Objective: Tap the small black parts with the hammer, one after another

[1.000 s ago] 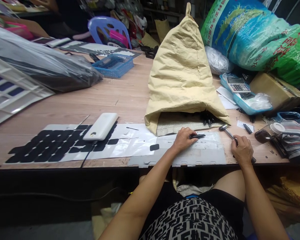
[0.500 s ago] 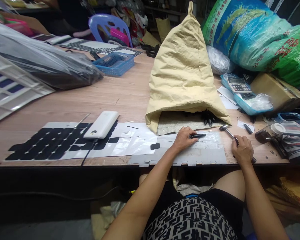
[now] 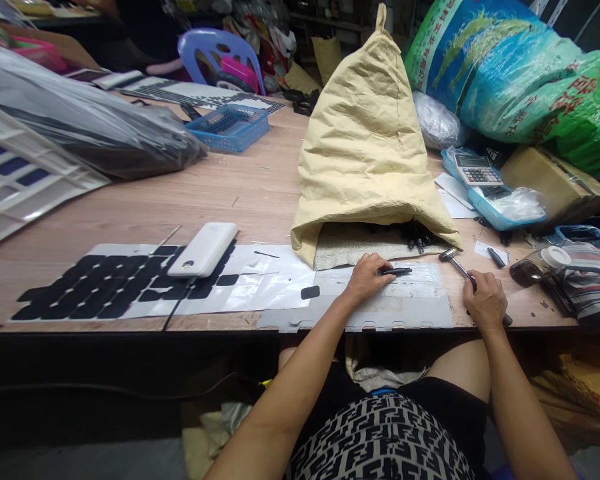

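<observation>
My left hand pinches a thin black rod-shaped part and holds it flat on a grey plate at the table's near edge. My right hand is closed round the handle of a small metal hammer, whose head rests on the table just right of the black part. A tall yellow paper sack stands directly behind both hands, its mouth open toward me with several black parts spilling out.
A white power bank lies on a sheet of black adhesive pads to the left. A blue basket, black plastic bag and white tray sit further left. A calculator, glass jar and large printed sacks crowd the right.
The view shifted slightly between the earliest frame and now; both hands and the hammer stay where they were.
</observation>
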Motion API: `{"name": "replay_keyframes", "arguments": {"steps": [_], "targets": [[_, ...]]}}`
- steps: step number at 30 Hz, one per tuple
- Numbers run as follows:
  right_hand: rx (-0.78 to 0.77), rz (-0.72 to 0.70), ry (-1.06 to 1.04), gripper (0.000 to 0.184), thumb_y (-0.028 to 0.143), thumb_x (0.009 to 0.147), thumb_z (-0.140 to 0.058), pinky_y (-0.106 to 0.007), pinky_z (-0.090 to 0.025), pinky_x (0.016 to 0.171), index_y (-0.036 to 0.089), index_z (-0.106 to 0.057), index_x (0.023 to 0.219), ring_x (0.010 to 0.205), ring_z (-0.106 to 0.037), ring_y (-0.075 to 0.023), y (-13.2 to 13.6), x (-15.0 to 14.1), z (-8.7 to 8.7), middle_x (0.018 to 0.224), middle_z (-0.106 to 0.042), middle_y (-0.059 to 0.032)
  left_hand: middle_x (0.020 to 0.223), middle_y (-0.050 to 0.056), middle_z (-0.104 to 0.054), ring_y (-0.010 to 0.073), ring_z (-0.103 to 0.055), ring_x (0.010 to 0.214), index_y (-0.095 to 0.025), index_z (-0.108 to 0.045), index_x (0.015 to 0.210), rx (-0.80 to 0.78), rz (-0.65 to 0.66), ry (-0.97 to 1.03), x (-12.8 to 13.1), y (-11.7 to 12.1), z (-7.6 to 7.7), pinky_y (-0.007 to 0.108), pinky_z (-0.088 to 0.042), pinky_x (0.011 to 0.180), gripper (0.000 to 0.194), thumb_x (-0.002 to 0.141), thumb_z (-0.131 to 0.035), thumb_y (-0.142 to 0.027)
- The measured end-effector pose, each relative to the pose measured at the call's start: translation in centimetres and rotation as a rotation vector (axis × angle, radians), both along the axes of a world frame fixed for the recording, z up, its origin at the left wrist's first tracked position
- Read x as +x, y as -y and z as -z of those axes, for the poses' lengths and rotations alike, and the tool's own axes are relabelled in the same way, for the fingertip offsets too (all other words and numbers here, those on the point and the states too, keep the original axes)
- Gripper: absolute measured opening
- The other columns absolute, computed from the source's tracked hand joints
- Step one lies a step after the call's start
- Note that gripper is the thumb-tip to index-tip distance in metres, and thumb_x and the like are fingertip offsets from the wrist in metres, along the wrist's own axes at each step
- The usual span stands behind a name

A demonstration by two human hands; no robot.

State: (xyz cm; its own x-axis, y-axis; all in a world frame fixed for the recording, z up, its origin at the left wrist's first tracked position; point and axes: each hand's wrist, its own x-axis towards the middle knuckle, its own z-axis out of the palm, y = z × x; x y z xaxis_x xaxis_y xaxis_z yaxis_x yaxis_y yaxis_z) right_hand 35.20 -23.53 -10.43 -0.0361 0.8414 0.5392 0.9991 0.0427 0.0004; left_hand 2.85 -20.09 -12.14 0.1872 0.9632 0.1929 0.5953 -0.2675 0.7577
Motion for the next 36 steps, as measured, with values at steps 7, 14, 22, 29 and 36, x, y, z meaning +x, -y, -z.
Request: {"name": "replay_keyframes", "arguments": {"steps": [7,14,22,29,36], "targets": [[-0.045,-0.016,-0.039,0.03,0.032,0.095,-0.052,-0.034,-0.04,0.079,0.021,-0.073,0.113,0.09,-0.054,-0.0243,-0.2,0.4,-0.2,0.096,-0.065,-0.009,0.091,0.002,-0.069,0.0236,-0.057,0.095,-0.022,-0.076,0.091,-0.026,-0.002,0.029,0.0,-0.3,0.1,0.038,-0.045,0.087,0.015,0.077,-0.081,-0.023],[-0.113,-0.187,-0.479,0.027,0.034,0.094,-0.055,-0.036,-0.05,0.082,0.022,-0.073,0.108,0.091,-0.065,-0.0228,1.6,-3.0,-2.0,0.097,-0.072,-0.0069,0.089,0.003,-0.068,0.0235,-0.057,0.095,-0.023,-0.077,0.089,-0.049,0.007,0.032,0.0,-0.4,-0.4,0.038,-0.045,0.087,0.012,0.078,-0.08,-0.023],[-0.268,-0.535,-0.636,0.026,0.032,0.099,-0.054,-0.035,-0.055,0.088,0.025,-0.073,0.116,0.096,-0.07,-0.0202,4.2,-9.8,-3.4,0.101,-0.074,-0.0056,0.091,0.003,-0.068,0.0231,-0.056,0.096,-0.024,-0.077,0.091,-0.06,0.014,0.01,0.0,-0.3,-0.6,0.038,-0.045,0.089,0.013,0.078,-0.08,-0.026],[-0.3,-0.52,-0.609,0.026,0.032,0.098,-0.055,-0.036,-0.057,0.085,0.026,-0.074,0.114,0.093,-0.071,-0.021,3.6,-9.5,-2.7,0.098,-0.075,-0.0051,0.089,0.002,-0.067,0.0229,-0.056,0.095,-0.026,-0.078,0.091,-0.054,0.004,0.009,0.0,-0.4,-0.6,0.037,-0.045,0.088,0.013,0.078,-0.079,-0.025],[-0.295,-0.5,-0.639,0.025,0.032,0.097,-0.056,-0.035,-0.056,0.086,0.025,-0.074,0.113,0.094,-0.071,-0.0208,3.9,-9.0,-2.7,0.1,-0.076,-0.0051,0.09,0.003,-0.068,0.0234,-0.057,0.096,-0.025,-0.078,0.091,-0.062,-0.011,0.024,0.1,-0.4,-0.4,0.037,-0.045,0.088,0.013,0.078,-0.08,-0.025]]}}
